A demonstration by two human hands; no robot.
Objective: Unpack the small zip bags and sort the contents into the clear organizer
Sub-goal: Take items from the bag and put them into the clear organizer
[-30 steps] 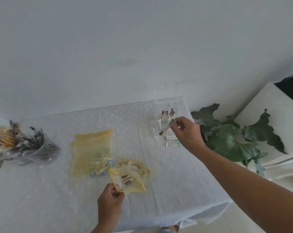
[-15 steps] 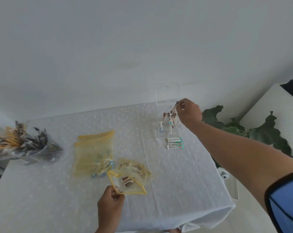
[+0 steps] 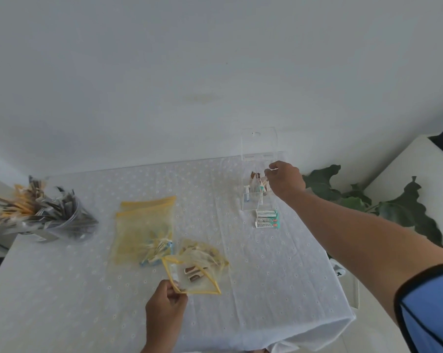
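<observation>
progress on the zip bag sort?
Partly done: several packets already stand in the clear organizer. In hand: right hand is at the organizer's top; left hand pinches the open yellow zip bag, brown packets still inside. Left: the other yellow bags and two tubes beside the organizer.

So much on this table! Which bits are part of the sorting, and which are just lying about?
Part of the job:
- open zip bag, pinched by the left hand
- flat yellow bags
- clear organizer, right hand at its top
- loose packets in front of it

Just lying about:
- cup of sachets
- plant
- white tablecloth
</observation>
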